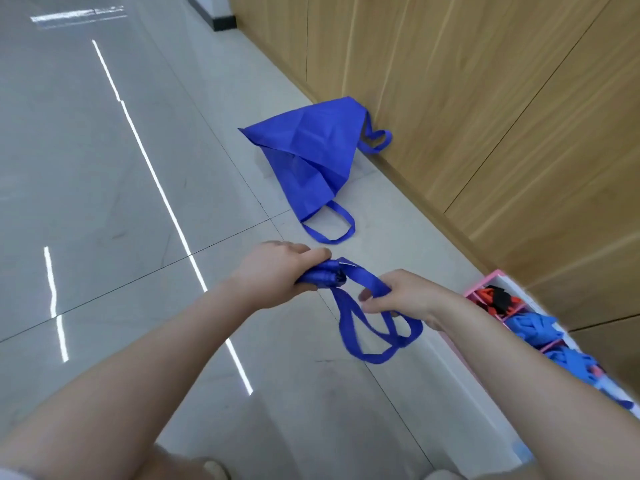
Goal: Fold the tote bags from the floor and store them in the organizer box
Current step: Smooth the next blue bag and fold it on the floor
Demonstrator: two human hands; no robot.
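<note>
Glossy grey tile floor [104, 202]: my left hand [277, 271] grips rolled blue fabric tote bag [323, 277]; right hand [401, 299] pinches its blue strap handles [374, 336] at 4 o'clock — best wrap snugly.

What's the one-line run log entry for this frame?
left hand: grips rolled blue tote | right hand: holds straps | second tote: floor

We're in what looks like an office or commercial corridor: glossy grey large-format floor tiles [104, 174] reflecting ceiling strip lights, light wood-veneer wall panelling [485, 98] with thin dark seams, black skirting [224, 23] at the far white corner
</note>
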